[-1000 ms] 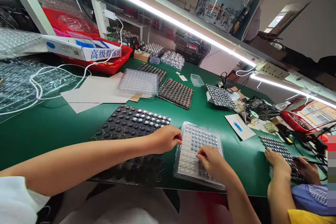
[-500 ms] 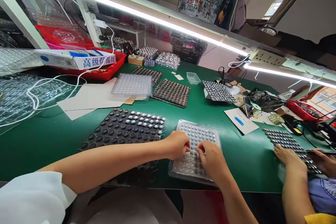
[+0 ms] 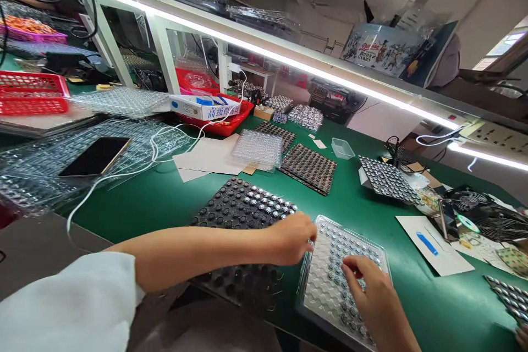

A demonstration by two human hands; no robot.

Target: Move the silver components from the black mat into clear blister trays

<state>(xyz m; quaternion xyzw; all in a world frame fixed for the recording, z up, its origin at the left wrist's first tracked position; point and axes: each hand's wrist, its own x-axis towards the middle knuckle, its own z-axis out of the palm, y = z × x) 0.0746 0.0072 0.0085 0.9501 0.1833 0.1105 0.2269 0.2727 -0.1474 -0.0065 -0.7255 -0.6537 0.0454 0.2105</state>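
A clear plastic tray (image 3: 319, 286) lies in front of me, with many small round metal-topped parts in its pockets; several pockets at its left and lower left hold none. My left hand (image 3: 295, 237) is at the tray's upper left edge, fingers curled; whatever is in them is hidden. Over the tray's middle, my right hand (image 3: 369, 280) has thumb and forefinger pinched together, and anything between them is too small to name. Left of the tray, partly under my left forearm, lies a dark sheet (image 3: 231, 206) with rows of round black parts, some with shiny tops.
Brown sheets of round parts (image 3: 309, 168) and a stacked clear tray (image 3: 258, 147) lie behind. A phone (image 3: 95, 157) and white cable (image 3: 88, 206) are at left. At right are a white card (image 3: 435, 247), another sheet (image 3: 511, 294) and part of another person's hand (image 3: 522, 335).
My view has turned left, so the scene sits further right. My left hand has moved off the tray's middle to its left edge. The right hand stays over the tray.
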